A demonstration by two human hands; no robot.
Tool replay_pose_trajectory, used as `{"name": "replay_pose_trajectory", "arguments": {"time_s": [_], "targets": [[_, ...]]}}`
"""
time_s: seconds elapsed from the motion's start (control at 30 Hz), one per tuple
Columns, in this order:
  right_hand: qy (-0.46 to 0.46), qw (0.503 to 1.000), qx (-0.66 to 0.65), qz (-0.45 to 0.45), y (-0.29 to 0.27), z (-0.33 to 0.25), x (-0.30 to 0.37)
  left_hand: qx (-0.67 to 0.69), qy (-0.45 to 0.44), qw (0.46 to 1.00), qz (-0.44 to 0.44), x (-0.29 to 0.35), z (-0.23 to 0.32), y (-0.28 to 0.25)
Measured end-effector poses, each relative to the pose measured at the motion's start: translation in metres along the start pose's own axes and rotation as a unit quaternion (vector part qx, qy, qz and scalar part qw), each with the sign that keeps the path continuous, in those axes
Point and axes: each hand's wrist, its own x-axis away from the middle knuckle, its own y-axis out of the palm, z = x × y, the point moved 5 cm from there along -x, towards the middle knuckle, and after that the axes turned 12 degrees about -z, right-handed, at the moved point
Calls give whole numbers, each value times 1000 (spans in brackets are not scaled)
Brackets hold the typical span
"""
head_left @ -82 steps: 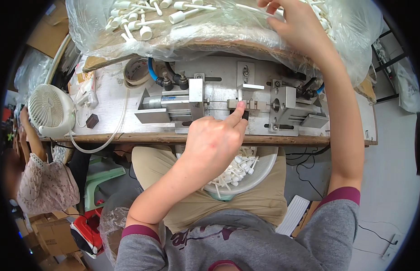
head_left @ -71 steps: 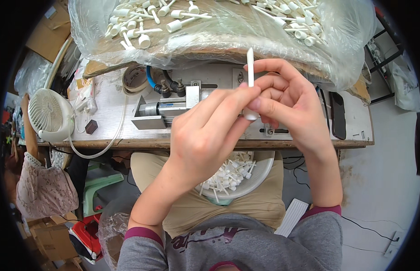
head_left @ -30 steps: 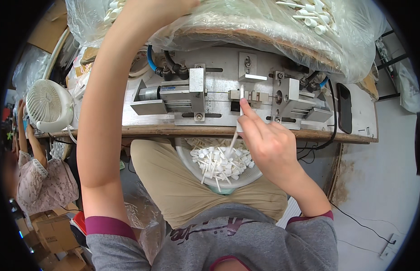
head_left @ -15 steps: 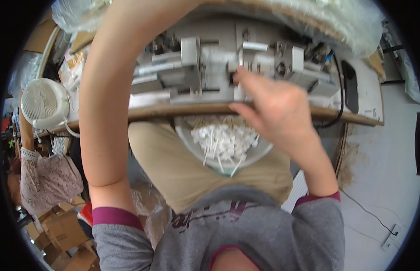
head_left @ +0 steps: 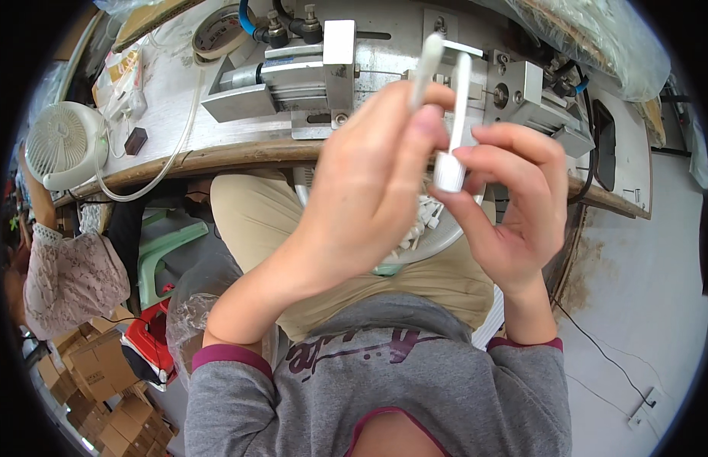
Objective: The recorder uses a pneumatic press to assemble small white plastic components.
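- Pinching a capped white stick (head_left: 458, 122) by its ribbed cap (head_left: 450, 174), the right hand (head_left: 521, 186) closes thumb and fingertips on it above the lap, stem pointing away toward the bench.
- Just beside it, a second white stick (head_left: 425, 68), slightly blurred, rises from the left hand (head_left: 373, 179), gripped between thumb and fingers; its lower end is hidden in the grasp. Whether the left fingertips also touch the first stick cannot be told.
- Below, a pale basin (head_left: 447, 241) on the person's lap bears a heap of white pieces (head_left: 421, 221), suggesting a good part of a batch in hand; finished or waiting, the view does not say. Both held sticks are out of the basin.
- Behind the hands, a metal fixture spans the bench (head_left: 167, 166): an air cylinder (head_left: 297, 80) to the left, a metal block (head_left: 524, 85) to the right, an upright bracket (head_left: 440, 21) between. Hands and sticks screen most of its middle, leaving any piece seated there unconfirmed.
- Crowding the far right, clear plastic sheeting (head_left: 609, 49) hangs near the fixture, with a dark phone (head_left: 604, 152) on the bench. A tape roll (head_left: 219, 34) and a small fan (head_left: 65, 143) sit to the left.
- Farther left, a co-worker's lacy top (head_left: 76, 282) shows above stacked cardboard boxes (head_left: 103, 362).
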Motion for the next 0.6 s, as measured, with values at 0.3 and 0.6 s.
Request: {"name": "replay_pose_trajectory", "arguments": {"time_s": [0.3, 0.6], "targets": [[46, 938, 291, -181, 32, 20, -13, 263, -44, 963, -33, 19, 13, -27], [8, 929, 313, -200, 29, 13, -36, 34, 62, 997, 38, 22, 28, -53]]}}
